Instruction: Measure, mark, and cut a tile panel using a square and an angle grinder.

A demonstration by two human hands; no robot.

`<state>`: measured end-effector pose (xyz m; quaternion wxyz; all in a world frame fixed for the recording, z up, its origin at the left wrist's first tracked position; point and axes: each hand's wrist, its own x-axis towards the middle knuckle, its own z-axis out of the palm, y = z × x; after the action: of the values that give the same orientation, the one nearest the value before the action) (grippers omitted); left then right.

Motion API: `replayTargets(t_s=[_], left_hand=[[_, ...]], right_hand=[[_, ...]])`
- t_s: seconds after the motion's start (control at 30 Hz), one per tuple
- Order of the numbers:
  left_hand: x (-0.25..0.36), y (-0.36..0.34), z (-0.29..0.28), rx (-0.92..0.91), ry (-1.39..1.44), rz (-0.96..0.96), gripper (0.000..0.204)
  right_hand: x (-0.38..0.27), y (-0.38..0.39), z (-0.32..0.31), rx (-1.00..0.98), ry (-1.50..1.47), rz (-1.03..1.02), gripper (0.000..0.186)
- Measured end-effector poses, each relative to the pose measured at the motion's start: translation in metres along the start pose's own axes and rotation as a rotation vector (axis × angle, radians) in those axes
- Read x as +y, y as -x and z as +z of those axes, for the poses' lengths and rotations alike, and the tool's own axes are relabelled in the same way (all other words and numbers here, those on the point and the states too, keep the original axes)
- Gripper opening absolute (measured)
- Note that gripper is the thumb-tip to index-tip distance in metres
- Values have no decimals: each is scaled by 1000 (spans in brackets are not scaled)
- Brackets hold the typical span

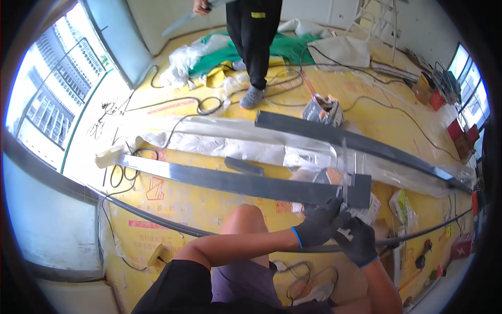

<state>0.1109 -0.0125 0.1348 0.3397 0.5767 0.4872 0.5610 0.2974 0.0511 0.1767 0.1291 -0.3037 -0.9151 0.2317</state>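
Observation:
My left hand (319,224), in a dark glove with a blue cuff, is closed beside the right end of a long grey strip (235,183). What it grips is too small to make out. Close by on its right, my right hand (358,242), gloved the same way, has its fingers bent in toward the left hand, around something I cannot make out. Just beyond the hands, a flat grey piece (360,191) lies against the strip's end. Farther off rests a second long dark grey strip (334,137), and a short grey offcut (243,166) sits between the two.
Clear plastic wrapping (235,144) lies beyond the near strip. A black hose (172,226) crosses the yellow-covered floor (141,196) close to my knee. Another person's legs (256,42) stand by a green sheet (290,48). A stepladder (372,21) is at the back right.

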Motion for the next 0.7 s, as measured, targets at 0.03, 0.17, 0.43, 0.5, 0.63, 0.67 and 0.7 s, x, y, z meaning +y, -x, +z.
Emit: replayTargets(t_s=[0.03,0.17,0.43,0.5,0.63,0.67,0.7], left_hand=[[-2,-4,-9,-37,-105,15,30],[-10,-12,-31,-200,-332,144,36],[-22,-9,-32,-388,-687,319,39],[-24,-8,-34,-466,-869,410,36],[-29,-3,-37,-268,-967,571,39],[-30,-3,-39,-206,-955,568,47],[-31,-2,-38,-201,-880,513,60]], right_hand=[[0,3,-3,-49,-59,130,41],[-1,6,2,29,-443,306,30],[-22,2,3,-47,-768,519,23],[-25,3,8,-107,-617,474,23],[-20,13,18,-81,-581,612,22],[-16,14,19,32,-837,653,21],[-13,18,16,115,-999,664,20]])
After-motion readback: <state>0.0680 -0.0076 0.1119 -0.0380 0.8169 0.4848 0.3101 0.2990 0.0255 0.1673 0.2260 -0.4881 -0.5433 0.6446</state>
